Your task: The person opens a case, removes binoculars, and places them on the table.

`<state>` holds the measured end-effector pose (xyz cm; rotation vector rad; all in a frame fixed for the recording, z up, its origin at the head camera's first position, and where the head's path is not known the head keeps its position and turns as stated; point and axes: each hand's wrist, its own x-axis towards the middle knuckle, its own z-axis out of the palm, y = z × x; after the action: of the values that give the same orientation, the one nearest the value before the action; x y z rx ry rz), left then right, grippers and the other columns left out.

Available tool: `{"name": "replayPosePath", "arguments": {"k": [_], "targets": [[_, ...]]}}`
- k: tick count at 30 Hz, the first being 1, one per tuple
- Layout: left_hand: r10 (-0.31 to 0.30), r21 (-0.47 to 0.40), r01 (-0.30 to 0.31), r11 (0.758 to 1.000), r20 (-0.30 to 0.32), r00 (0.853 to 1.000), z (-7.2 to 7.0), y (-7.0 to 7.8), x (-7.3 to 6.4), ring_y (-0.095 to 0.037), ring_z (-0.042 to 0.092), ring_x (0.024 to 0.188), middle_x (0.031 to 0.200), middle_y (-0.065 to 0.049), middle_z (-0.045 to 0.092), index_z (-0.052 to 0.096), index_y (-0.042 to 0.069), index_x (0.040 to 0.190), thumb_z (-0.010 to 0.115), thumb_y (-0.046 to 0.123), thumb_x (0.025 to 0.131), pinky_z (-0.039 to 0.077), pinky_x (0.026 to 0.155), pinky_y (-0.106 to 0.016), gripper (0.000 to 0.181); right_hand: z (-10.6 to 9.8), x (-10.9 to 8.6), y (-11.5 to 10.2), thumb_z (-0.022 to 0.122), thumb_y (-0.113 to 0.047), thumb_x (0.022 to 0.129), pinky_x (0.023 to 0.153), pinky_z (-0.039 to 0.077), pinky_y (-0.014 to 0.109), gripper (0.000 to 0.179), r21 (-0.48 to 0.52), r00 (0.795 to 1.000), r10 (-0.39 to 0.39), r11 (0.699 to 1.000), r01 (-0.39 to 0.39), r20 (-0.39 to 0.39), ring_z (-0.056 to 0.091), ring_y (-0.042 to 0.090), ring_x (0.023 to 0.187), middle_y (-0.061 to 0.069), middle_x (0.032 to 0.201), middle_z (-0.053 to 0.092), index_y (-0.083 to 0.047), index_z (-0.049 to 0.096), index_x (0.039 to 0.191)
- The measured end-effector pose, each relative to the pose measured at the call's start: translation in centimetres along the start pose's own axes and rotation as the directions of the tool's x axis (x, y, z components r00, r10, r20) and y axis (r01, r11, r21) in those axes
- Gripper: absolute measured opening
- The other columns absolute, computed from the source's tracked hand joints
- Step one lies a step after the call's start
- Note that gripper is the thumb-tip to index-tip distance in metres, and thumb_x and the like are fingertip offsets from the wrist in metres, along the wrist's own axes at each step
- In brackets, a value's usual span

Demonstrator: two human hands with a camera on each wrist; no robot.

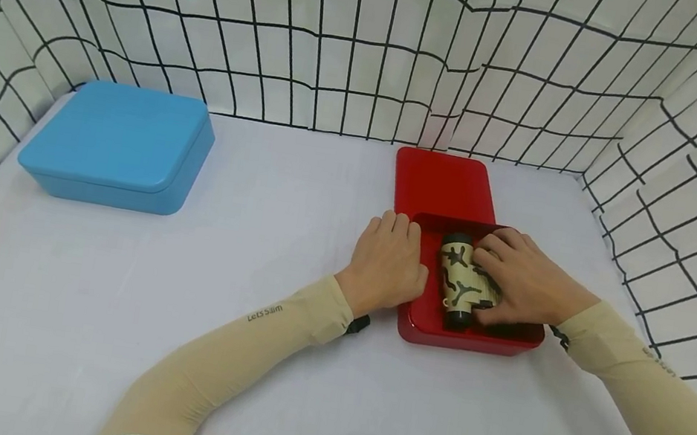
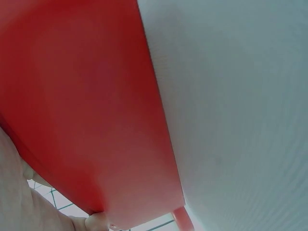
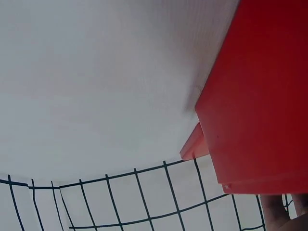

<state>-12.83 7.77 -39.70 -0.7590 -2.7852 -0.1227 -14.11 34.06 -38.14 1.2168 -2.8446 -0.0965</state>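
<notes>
A pair of camouflage-patterned binoculars (image 1: 462,278) with black ends lies inside the open red box (image 1: 416,327). My right hand (image 1: 524,281) reaches over the box's right side and grips the binoculars, covering their right part. With curled fingers, my left hand (image 1: 385,261) holds the left wall of the box. In the left wrist view, the red wall (image 2: 91,110) fills much of the picture, with part of the left hand (image 2: 19,197) at its edge. Only some right-hand fingers (image 3: 275,211) show past the box rim in the right wrist view.
Behind the box, its red lid (image 1: 444,185) lies folded back on the white table (image 1: 289,254). A closed blue box (image 1: 120,138) stands at the back left. Black wire mesh (image 1: 345,59) in front of white panels borders the back and sides.
</notes>
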Motion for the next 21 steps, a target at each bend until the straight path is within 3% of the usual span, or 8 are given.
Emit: {"name": "replayPosePath", "arguments": {"k": [12, 21], "targets": [[-0.004, -0.013, 0.005, 1.0, 0.055, 0.998, -0.2, 0.1, 0.5, -0.019, 0.047, 0.086, 0.089, -0.007, 0.056, 0.056, 0.01, 0.093, 0.055, 0.036, 0.094, 0.04, 0.072, -0.029, 0.027, -1.3, -0.4, 0.3, 0.087, -0.051, 0.066, 0.103, 0.048, 0.051, 0.069, 0.002, 0.999, 0.046, 0.999, -0.046, 0.01, 0.048, 0.03, 0.123, 0.008, 0.122, 0.059, -0.013, 0.058, 0.117], [-0.01, 0.004, 0.009, 1.0, 0.05, 0.999, -0.2, 0.0, 0.3, -0.019, 0.047, 0.084, 0.088, -0.007, 0.056, 0.055, 0.01, 0.091, 0.054, 0.035, 0.095, 0.039, 0.071, -0.029, 0.026, -2.6, -0.4, 0.2, 0.085, -0.048, 0.068, 0.102, 0.049, 0.053, 0.066, -0.012, 0.998, 0.055, 0.998, -0.055, 0.005, 0.048, 0.032, 0.124, 0.009, 0.123, 0.06, -0.013, 0.058, 0.117]]}}
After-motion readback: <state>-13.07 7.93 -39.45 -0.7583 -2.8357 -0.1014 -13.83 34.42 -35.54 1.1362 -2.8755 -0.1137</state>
